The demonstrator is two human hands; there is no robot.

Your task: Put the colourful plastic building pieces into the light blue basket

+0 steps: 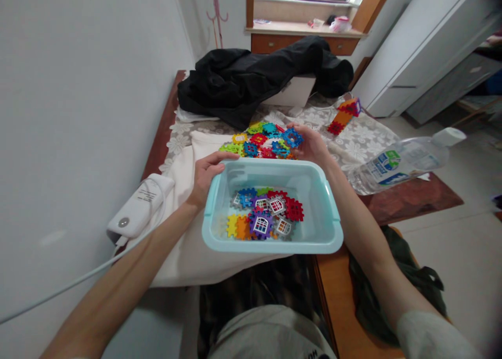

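Observation:
A light blue plastic basin [272, 245] is tilted toward me at the table's front edge. Several interlocking building pieces [240, 226] lie inside it, in yellow, orange, purple, red, blue and grey, some with white window inserts. My left hand [206, 177] grips the basin's far left corner, fingers along the rim. Behind the basin, my right hand [311, 143] is closed on a blue building piece [293, 138] at the right end of a colourful pile of pieces [259, 139]. The basin's far rim hides the lower part of that pile.
A clear plastic bottle [400, 163] stands to the right. An orange and red built shape [342, 117] lies behind it. A white power bank [141, 205] with a cable is at left. Black clothing [251, 77] covers the table's back, and a white cloth [176, 265] lies under the basin.

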